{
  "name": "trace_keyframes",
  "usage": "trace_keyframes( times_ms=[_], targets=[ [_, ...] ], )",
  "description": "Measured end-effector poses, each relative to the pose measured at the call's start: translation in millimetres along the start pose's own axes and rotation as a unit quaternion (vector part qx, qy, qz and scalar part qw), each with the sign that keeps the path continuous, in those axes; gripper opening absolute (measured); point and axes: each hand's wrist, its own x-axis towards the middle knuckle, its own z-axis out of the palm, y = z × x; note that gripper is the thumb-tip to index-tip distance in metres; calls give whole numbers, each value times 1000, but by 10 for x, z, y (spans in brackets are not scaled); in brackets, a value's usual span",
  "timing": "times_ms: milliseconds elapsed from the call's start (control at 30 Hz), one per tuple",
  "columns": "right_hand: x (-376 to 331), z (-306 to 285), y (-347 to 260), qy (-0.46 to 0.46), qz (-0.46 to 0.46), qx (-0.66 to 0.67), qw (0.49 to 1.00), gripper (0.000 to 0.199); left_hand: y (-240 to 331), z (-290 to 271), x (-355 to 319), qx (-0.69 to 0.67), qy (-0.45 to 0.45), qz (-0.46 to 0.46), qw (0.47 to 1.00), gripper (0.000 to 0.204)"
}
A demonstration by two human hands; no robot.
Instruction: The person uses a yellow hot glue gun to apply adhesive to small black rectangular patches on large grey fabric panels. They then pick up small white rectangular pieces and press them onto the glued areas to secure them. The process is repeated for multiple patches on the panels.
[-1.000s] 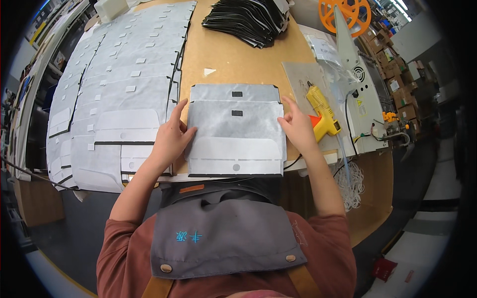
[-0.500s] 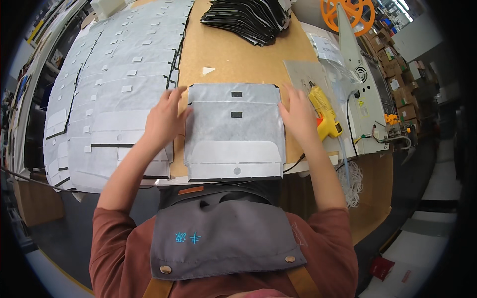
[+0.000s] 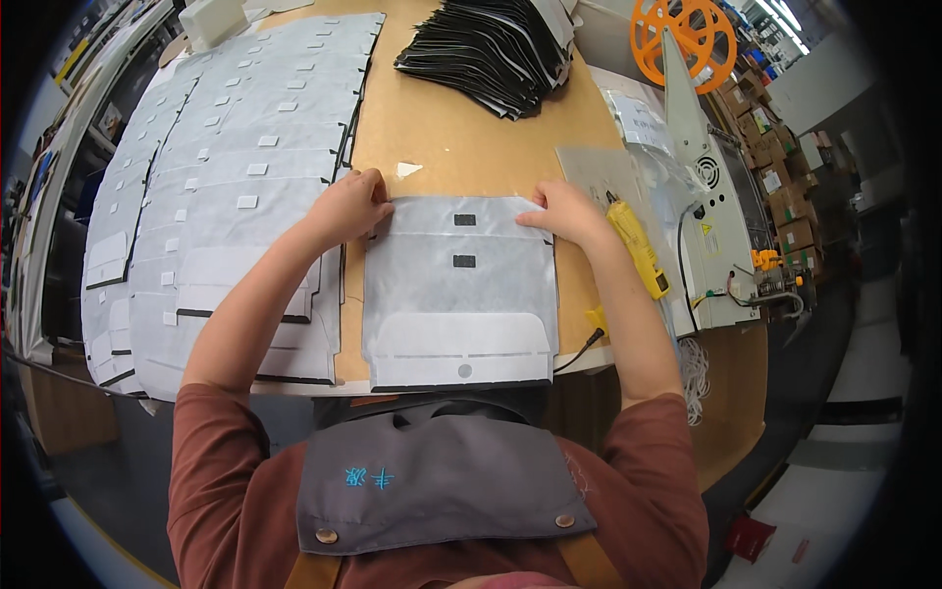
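Note:
A pale grey flat panel (image 3: pixel 456 294) with black edging lies at the table's front edge. It bears two small black rectangular patches and a white flap-shaped piece with a round grey dot near its lower end. My left hand (image 3: pixel 351 208) pinches the panel's far left corner between thumb and fingers. At the far right corner, my right hand (image 3: pixel 564 211) does the same, its thumb lying on top of the panel. Just beyond that hand, partly hidden by my right forearm, is a yellow hot glue gun (image 3: pixel 638 253).
Overlapping rows of similar panels (image 3: pixel 226 216) with small white patches cover the table's left side. A fanned stack of black-edged sheets (image 3: pixel 481 59) sits at the back. To the right stands a machine (image 3: pixel 716 236) with an orange reel (image 3: pixel 684 44). A black cable (image 3: pixel 579 351) crosses the table's front edge.
Both hands have closed from spread fingers beside the panel to pinches on its far corners. The whole table appears slightly lower in view.

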Motion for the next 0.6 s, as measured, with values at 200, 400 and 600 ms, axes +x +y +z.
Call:
trace_keyframes(
  times_ms=[200, 400, 600],
  targets=[
    [-410, 137, -116, 76, 21, 140, 987, 57, -124, 34, -55, -104, 43, 2, 994, 30],
    [-684, 363, -96, 185, -72, 218, 956, 82, 22, -165, -235, -81, -89, -53, 991, 39],
    [-539, 294, -125, 141, 10, 293, 945, 84, -57, 16, -567, -25, 60, 92, 994, 25]
  ],
)
